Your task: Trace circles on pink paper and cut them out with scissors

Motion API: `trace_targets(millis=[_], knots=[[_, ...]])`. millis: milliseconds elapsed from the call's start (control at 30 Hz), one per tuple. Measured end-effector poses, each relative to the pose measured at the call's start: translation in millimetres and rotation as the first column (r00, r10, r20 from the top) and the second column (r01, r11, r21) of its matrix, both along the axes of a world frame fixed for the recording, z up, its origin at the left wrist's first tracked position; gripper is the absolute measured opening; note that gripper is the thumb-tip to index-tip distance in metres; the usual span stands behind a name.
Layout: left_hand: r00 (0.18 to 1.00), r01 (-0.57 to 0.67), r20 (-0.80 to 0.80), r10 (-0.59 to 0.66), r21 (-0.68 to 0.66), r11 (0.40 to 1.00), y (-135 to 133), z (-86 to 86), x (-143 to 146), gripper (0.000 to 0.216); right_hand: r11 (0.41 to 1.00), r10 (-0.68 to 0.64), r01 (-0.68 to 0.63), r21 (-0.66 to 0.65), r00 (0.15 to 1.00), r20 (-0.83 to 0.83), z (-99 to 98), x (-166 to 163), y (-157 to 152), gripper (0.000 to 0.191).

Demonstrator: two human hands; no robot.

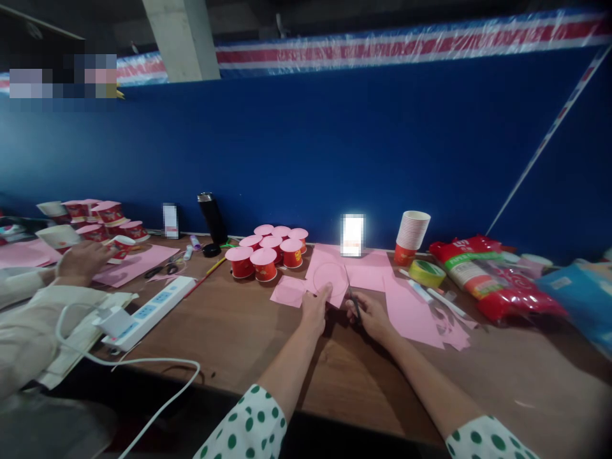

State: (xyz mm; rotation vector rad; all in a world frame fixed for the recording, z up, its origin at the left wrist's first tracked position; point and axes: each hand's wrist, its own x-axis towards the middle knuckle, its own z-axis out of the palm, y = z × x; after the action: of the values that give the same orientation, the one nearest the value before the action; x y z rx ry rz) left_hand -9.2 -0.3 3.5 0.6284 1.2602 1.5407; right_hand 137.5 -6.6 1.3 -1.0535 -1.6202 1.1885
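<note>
right hand (pixel 371 316) grips scissors (pixel 354 305) at pink paper (pixel 335 275); red bag (pixel 507 287) lettering (pixel 463 244) blurred

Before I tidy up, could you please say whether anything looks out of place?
The ragged pink scraps beside the pens look untidy, and the white cable trails loosely over the table's front edge.

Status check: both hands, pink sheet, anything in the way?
Left hand gripping pink sheet, round outline on it. Right hand holding scissors at sheet's right side. Red cups off left; nothing seen blocking scissors.
</note>
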Motion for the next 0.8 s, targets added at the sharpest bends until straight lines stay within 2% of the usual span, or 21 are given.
trace_targets(millis=[800], knots=[[0.999, -0.024, 0.037, 0.023, 0.04, 0.999, 0.6, 1.5, 0.6, 0.041, 1.0, 0.001, -0.001, -0.009, 1.0, 0.025, 4.3, -0.4, -1.6, 0.038]])
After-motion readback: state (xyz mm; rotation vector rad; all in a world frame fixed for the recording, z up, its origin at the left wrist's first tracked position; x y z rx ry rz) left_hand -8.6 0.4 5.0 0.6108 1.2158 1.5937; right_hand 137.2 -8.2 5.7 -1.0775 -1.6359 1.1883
